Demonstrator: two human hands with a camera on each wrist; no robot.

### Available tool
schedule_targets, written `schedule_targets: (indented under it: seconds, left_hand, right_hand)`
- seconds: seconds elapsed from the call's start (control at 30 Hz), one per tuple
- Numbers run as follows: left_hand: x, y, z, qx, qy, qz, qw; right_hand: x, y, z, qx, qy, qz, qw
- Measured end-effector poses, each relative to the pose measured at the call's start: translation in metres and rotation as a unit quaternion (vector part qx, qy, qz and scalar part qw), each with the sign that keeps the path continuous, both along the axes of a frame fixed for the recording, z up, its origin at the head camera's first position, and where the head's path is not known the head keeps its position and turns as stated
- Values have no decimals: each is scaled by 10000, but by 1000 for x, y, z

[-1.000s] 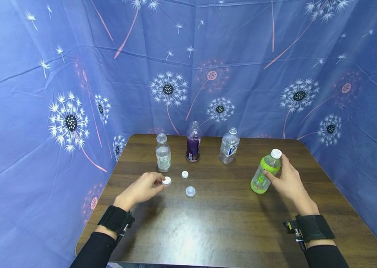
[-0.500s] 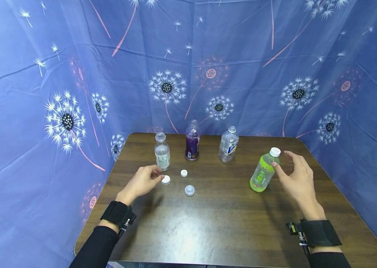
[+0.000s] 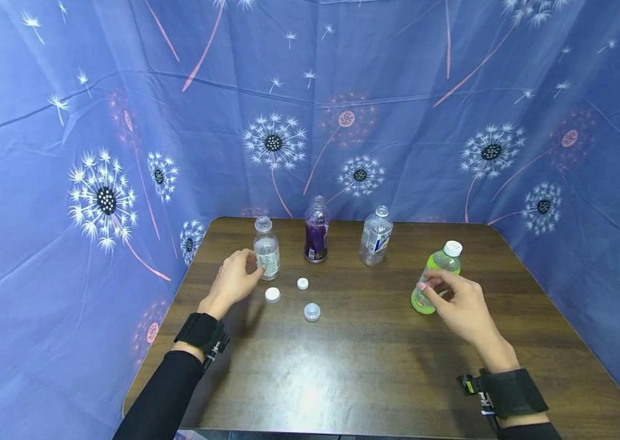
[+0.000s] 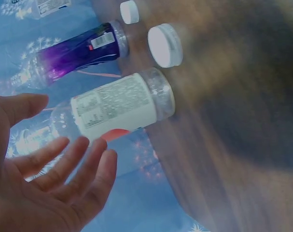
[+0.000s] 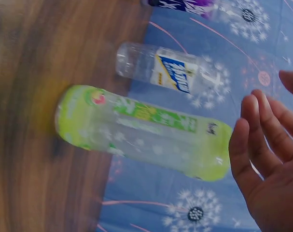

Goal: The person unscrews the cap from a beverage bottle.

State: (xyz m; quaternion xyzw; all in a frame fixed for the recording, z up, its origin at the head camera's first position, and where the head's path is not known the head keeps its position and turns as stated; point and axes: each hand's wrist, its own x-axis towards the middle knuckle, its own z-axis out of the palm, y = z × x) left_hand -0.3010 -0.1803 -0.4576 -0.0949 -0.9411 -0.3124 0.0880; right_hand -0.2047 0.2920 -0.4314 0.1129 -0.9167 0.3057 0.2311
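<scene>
At the left of the table, a clear bottle with a pale label stands upright and uncapped. My left hand is beside it, thumb and fingers spread apart around its near side; in the left wrist view the fingertips overlap the bottle's label side. A white cap lies on the table just below that hand. On the right stands a green-labelled bottle with a white cap on. My right hand hovers in front of it, fingers loosely bent and holding nothing, partly hiding the bottle in the head view.
A purple-labelled bottle and a clear bottle with a blue and yellow label stand uncapped at the back. A small white cap and a translucent cap lie mid-table. A blue patterned cloth hangs behind the table.
My left hand has let go of the white cap and moved up to the clear bottle. My right hand has come off the green-labelled bottle, swung right, then back in front of it.
</scene>
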Motion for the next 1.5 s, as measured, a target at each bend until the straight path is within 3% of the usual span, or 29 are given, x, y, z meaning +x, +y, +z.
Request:
schedule_targets:
  seconds: [0.23,0.57,0.77,1.2,1.5]
  left_hand:
    - [-18,5,11,101,-172,142,9997]
    - [-47,10,9,241,-586,280,9976]
    - [-57,16,2,371,-542,242,9975]
    - [-53,18,-7,362,-121,366,9986]
    - [-39,22,2,479,42,302,9984]
  right_hand:
    - [-1,-10,-20,302,-770,472,9955]
    - [-4,-21,-30,230,-893,905,9916]
    - [-1,-22,-29,250,-1069,945,9895]
    - [2,-24,-32,234,-1048,992,9893]
    - [0,-23,-35,196,-1024,968,9898]
